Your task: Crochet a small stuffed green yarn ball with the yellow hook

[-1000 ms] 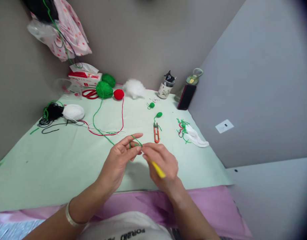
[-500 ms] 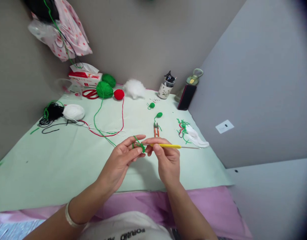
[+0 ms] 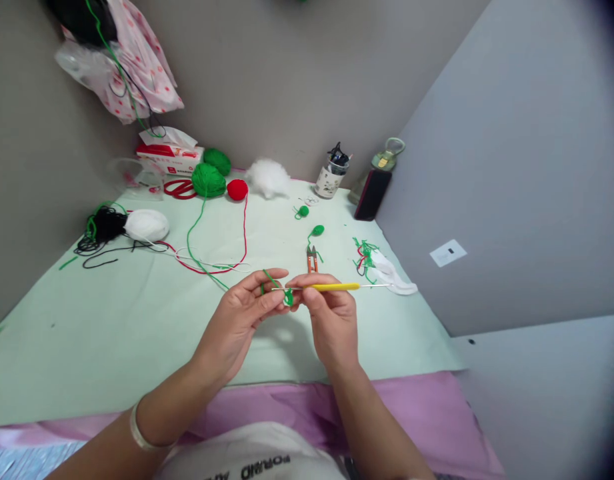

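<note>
My left hand (image 3: 241, 313) pinches a small green crochet piece (image 3: 289, 298) between thumb and fingers, with green yarn looped over its raised index finger. A yellow-handled crochet hook (image 3: 337, 287) lies in the grip of my right hand (image 3: 334, 320), its metal tip pointing left through the green loops. From my left hand the yarn runs back to a green yarn ball (image 3: 209, 181). Just beyond my right hand lie orange-handled thread snips (image 3: 312, 259). Two small green crocheted pieces, one an oval (image 3: 318, 231) and one a ball (image 3: 302, 212), lie farther back.
Along the back stand a tissue box (image 3: 171, 160), a red yarn ball (image 3: 237, 190), white stuffing (image 3: 268, 179), a pen cup (image 3: 331, 180) and a phone (image 3: 373, 195) against a bottle. White yarn (image 3: 147, 225) and black yarn (image 3: 105, 225) lie left; yarn scraps (image 3: 367, 257) lie right.
The crochet hook has tipped to nearly level, and its tip now reaches out past the green piece to the left. More of the green piece shows between my fingers.
</note>
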